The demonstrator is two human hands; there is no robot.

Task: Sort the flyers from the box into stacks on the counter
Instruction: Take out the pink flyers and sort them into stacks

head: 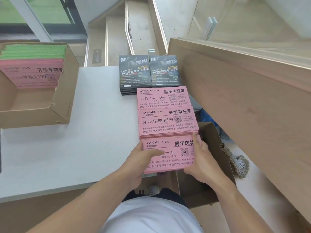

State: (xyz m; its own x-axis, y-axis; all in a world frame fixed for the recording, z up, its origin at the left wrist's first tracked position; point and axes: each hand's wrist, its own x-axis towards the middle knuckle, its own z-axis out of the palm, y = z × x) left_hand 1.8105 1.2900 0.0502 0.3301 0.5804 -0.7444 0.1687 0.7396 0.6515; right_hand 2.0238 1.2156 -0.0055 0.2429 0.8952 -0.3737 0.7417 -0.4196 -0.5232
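Left hand (pixel 143 158) and right hand (pixel 200 158) grip opposite ends of a pink flyer stack (pixel 170 153) at the near edge of the white counter (pixel 84 132), beside the cardboard box (pixel 55 101).

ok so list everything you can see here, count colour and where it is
brown cardboard box: one, left on counter, holding pink and green flyers
white counter: one, centre
black glossy flyer stacks: two, side by side, far edge of counter
pink paper flyer stacks: two lying behind the held one
held pink flyer stack: one, near counter edge
second cardboard box: one, below right
left hand: grips held stack's left side
right hand: grips its right side
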